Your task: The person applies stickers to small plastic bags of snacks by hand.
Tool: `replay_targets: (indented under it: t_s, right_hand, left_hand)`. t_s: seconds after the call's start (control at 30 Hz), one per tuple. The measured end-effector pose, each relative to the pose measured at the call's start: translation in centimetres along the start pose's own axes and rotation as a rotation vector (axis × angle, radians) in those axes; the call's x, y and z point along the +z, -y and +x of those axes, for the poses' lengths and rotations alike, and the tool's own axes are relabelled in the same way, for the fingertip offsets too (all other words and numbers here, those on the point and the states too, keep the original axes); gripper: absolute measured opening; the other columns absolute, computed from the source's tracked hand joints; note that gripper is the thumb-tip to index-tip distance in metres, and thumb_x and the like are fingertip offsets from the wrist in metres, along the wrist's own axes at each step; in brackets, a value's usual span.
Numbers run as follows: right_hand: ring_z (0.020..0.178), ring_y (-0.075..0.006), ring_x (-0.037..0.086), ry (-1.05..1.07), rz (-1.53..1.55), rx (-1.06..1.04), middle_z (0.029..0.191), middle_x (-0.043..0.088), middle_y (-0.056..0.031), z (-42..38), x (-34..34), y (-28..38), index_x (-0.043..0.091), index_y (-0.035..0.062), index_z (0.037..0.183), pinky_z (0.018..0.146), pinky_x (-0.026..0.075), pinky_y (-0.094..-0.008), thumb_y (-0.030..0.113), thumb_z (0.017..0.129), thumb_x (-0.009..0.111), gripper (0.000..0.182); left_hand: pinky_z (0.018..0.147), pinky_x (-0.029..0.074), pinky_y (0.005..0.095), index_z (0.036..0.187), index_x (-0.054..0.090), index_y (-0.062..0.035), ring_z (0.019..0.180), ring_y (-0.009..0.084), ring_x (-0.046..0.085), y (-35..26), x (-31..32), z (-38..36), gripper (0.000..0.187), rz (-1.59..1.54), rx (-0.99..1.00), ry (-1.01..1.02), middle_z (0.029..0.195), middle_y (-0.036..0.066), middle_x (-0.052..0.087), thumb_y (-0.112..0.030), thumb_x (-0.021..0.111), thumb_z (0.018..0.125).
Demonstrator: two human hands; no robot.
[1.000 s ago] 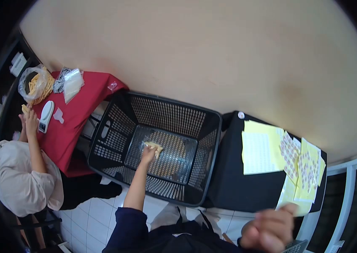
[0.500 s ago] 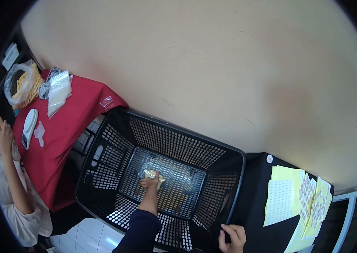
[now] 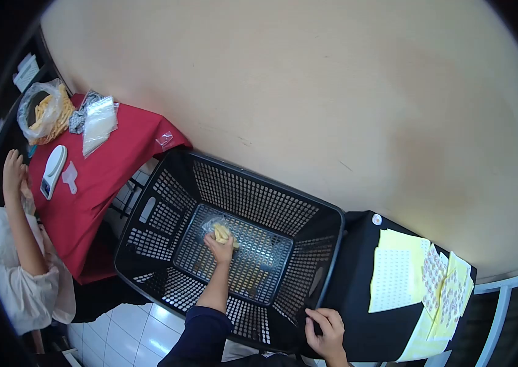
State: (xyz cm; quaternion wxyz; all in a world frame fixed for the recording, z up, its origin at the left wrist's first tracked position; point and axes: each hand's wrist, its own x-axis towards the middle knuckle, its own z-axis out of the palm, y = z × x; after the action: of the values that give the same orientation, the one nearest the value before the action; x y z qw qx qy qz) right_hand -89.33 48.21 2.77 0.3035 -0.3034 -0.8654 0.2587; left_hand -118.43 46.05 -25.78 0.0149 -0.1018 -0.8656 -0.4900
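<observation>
Down inside the black plastic basket, my left hand has its fingers closed on a clear plastic bag of yellow stick snacks. The bag is at or just above the basket floor, and my fingers cover part of it. My right hand is at the basket's near right corner. Its fingers are loosely bent, with the thumb apart and nothing visible between them; the fingertips appear to be at the rim.
On the left, a red-covered table carries a large bag of snacks, clear bags, a white scale and a scoop. A co-worker's arm is beside it. Sticker sheets lie on the black-covered table.
The view has shifted slightly. My left hand has turned around the snack bag, and more of the yellow sticks show above my fingers. My right hand stays by the basket's corner.
</observation>
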Motion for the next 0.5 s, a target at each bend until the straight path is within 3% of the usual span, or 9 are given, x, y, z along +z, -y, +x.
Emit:
replay_targets:
  t_s: [0.03, 0.13, 0.23, 0.37, 0.5]
  right_hand:
    - [0.065, -0.0208, 0.055, -0.006, 0.001, -0.005, 0.074, 0.056, -0.0055, -0.1, -0.6, 0.2, 0.062, 0.0061, 0.083, 0.059, 0.044, -0.0295, -0.002, 0.06, 0.063, 0.025]
    - [0.066, -0.0216, 0.055, -0.028, 0.057, -0.095, 0.075, 0.056, -0.006, -0.3, -2.9, 1.0, 0.062, 0.0056, 0.084, 0.06, 0.044, -0.03, -0.002, 0.061, 0.062, 0.025]
    - [0.068, -0.0225, 0.055, -0.081, 0.103, -0.14, 0.076, 0.056, -0.0071, -0.7, -5.5, 1.4, 0.062, 0.0045, 0.085, 0.061, 0.044, -0.0301, -0.002, 0.062, 0.063, 0.024]
    - [0.081, -0.0263, 0.053, -0.178, 0.17, -0.137, 0.091, 0.052, -0.0136, -1.4, -9.8, 1.2, 0.054, 0.0014, 0.099, 0.067, 0.044, -0.0299, 0.003, 0.063, 0.066, 0.039]
    - [0.094, -0.0243, 0.05, -0.235, 0.356, 0.011, 0.102, 0.049, -0.0149, -2.0, -14.2, -0.4, 0.049, -0.0003, 0.106, 0.078, 0.042, -0.0324, 0.014, 0.064, 0.07, 0.049]
  left_hand:
    - [0.085, 0.034, 0.0388, 0.097, 0.034, 0.0027, 0.097, 0.0311, 0.039, -1.9, -0.4, -0.4, 0.056, -0.004, 0.005, -0.004, 0.097, 0.019, 0.04, -0.009, 0.071, 0.058]
    - [0.088, 0.034, 0.036, 0.106, 0.025, 0.0015, 0.101, 0.0276, 0.041, -8.8, -2.1, -2.0, 0.069, -0.414, 0.056, -0.002, 0.105, 0.02, 0.038, -0.009, 0.073, 0.057]
    - [0.089, 0.034, 0.0365, 0.111, 0.021, 0.0003, 0.1, 0.0279, 0.041, -16.0, -4.8, -5.5, 0.075, -0.426, 0.207, -0.028, 0.106, 0.019, 0.037, -0.009, 0.074, 0.057]
    - [0.087, 0.035, 0.0365, 0.115, 0.017, -0.0029, 0.098, 0.0257, 0.041, -24.7, -9.2, -12.9, 0.085, -0.549, 0.389, 0.046, 0.104, 0.015, 0.037, -0.009, 0.075, 0.054]
    - [0.085, 0.038, 0.0307, 0.119, 0.013, -0.0034, 0.096, 0.0202, 0.042, -30.8, -13.2, -22.1, 0.097, -0.669, 0.48, 0.329, 0.102, 0.01, 0.037, -0.011, 0.079, 0.048]
